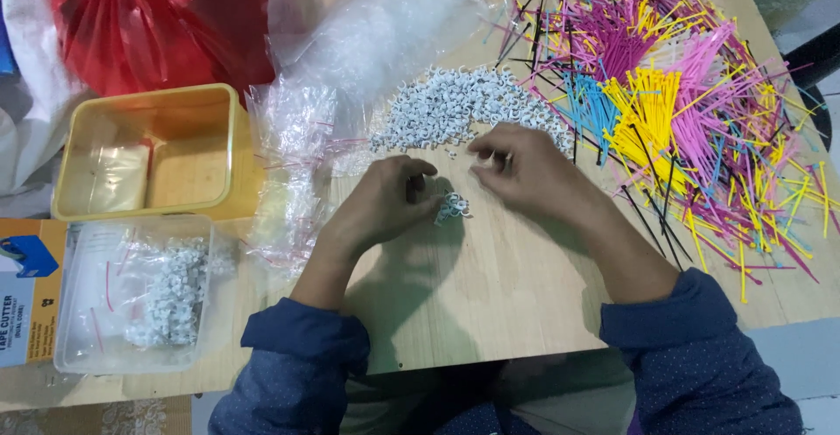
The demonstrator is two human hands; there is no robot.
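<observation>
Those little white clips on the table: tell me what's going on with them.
A person sits at a wooden table. The left hand holds a small bunch of white clips; the right hand picks at the edge of the big clip pile. Coloured cable ties lie to the right, and a clear tub of clips to the left.

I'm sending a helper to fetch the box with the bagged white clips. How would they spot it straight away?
Start at the wooden table and go to its near left corner, beside the person's left hand. Just nearer than the yellow tub sits the clear plastic box. Unlike the yellow tub, it is see-through and holds bagged small white clips.
</observation>
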